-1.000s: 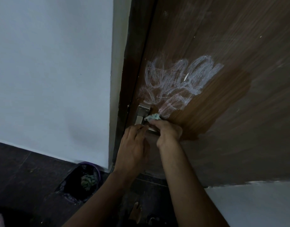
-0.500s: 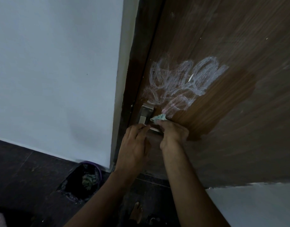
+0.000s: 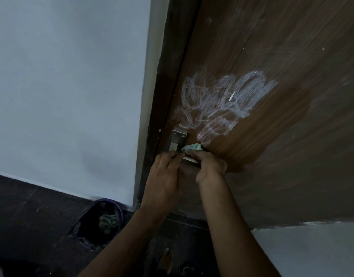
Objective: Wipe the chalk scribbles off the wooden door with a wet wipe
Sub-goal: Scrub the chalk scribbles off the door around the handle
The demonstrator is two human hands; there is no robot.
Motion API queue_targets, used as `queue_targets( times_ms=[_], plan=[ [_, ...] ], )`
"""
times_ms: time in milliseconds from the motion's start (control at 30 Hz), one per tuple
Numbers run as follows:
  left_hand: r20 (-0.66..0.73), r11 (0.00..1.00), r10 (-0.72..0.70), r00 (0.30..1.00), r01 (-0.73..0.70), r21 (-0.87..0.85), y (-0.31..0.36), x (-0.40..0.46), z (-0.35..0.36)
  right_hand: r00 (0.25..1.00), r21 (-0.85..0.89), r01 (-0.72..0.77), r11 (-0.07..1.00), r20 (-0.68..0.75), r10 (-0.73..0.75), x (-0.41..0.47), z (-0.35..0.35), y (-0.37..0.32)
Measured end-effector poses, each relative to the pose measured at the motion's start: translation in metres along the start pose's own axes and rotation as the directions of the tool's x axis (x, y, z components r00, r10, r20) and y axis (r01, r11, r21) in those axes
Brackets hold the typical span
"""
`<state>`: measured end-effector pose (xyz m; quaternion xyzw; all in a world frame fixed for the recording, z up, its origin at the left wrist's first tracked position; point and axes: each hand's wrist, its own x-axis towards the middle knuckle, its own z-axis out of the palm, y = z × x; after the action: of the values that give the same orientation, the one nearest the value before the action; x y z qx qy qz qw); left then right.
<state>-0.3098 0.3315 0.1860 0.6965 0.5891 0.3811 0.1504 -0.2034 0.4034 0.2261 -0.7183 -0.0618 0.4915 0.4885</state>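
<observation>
1. One wooden door (image 3: 282,56), with one patch of chalk scribbles (image 3: 222,100) at centre; a darker wiped zone lies to its right.
2. One wet wipe (image 3: 192,147), crumpled, pinched in the curled fingers of the right hand (image 3: 210,166) just below the scribbles, beside one metal handle plate (image 3: 177,137).
3. Left hand (image 3: 164,176): fingers together, laid on the handle; whether they curl round it cannot be told.
4. One lined bin (image 3: 104,218) on the floor, lower left.
</observation>
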Motion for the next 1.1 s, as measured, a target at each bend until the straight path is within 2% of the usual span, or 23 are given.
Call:
queue_targets(
  times_ms=[167, 233, 333, 400, 467, 633, 700, 733, 800, 833, 867, 900, 933, 1000, 1100],
  plan=[
    [0.019, 1.0, -0.006, 1.0, 0.006, 0.009, -0.004, -0.002, -0.001, 0.999, -0.005, -0.005, 1.0, -0.052, 0.005, -0.002, -0.008, 0.002],
    [0.024, 1.0, -0.001, 1.0, 0.001, 0.003, -0.004, -0.002, -0.002, 0.997, 0.009, 0.041, 0.999, -0.061, -0.04, -0.004, -0.009, -0.002],
    [0.018, 1.0, 0.016, 1.0, -0.016, -0.011, -0.001, 0.002, -0.003, 0.972, 0.036, 0.227, 0.973, -0.067, -0.224, -0.005, -0.012, -0.011],
    [0.008, 1.0, 0.021, 1.0, -0.021, -0.015, 0.002, 0.006, -0.004, 0.918, 0.086, 0.397, 0.914, -0.069, -0.392, -0.005, -0.017, -0.015],
    [-0.012, 0.999, 0.026, 1.0, -0.026, -0.028, 0.006, 0.009, -0.005, 0.844, 0.05, 0.534, 0.844, -0.088, -0.529, -0.005, -0.02, -0.014],
    [-0.012, 0.998, 0.024, 1.0, -0.025, -0.052, 0.01, 0.013, -0.005, 0.793, -0.094, 0.601, 0.794, -0.051, -0.607, 0.0, -0.017, 0.008],
    [-0.005, 0.998, 0.026, 1.0, -0.026, -0.058, 0.011, 0.014, -0.005, 0.718, -0.166, 0.684, 0.711, -0.022, -0.696, -0.002, -0.013, 0.006],
    [-0.007, 0.998, 0.026, 1.0, -0.026, -0.062, 0.011, 0.015, -0.005, 0.637, -0.205, 0.754, 0.625, -0.005, -0.771, -0.005, -0.011, 0.002],
    [-0.017, 0.997, 0.025, 1.0, -0.026, -0.072, 0.012, 0.017, -0.005, 0.368, -0.294, 0.895, 0.336, 0.059, -0.928, -0.012, -0.006, -0.007],
    [-0.023, 0.996, 0.025, 0.999, -0.027, -0.081, 0.013, 0.018, -0.005, 0.235, -0.346, 0.92, 0.185, 0.107, -0.966, -0.014, -0.005, -0.009],
    [-0.032, 0.995, 0.026, 0.999, -0.029, -0.091, 0.015, 0.019, -0.006, 0.147, -0.405, 0.912, 0.07, 0.161, -0.976, -0.014, -0.005, -0.009],
    [-0.041, 0.994, 0.024, 0.999, -0.028, -0.101, 0.017, 0.019, -0.008, 0.113, -0.46, 0.888, 0.001, 0.214, -0.97, -0.012, -0.006, -0.006],
    [-0.047, 0.994, 0.017, 0.999, -0.023, -0.111, 0.018, 0.019, -0.009, 0.122, -0.507, 0.861, -0.027, 0.259, -0.958, -0.009, -0.008, -0.002],
    [-0.047, 0.992, 0.007, 0.999, -0.013, -0.125, 0.02, 0.019, -0.013, 0.165, -0.547, 0.836, -0.034, 0.311, -0.936, -0.003, -0.014, 0.007],
    [-0.033, 0.992, 0.006, 0.999, -0.01, -0.128, 0.016, 0.017, -0.015, 0.122, -0.516, 0.854, -0.06, 0.312, -0.942, -0.002, -0.011, 0.008]
  ],
)
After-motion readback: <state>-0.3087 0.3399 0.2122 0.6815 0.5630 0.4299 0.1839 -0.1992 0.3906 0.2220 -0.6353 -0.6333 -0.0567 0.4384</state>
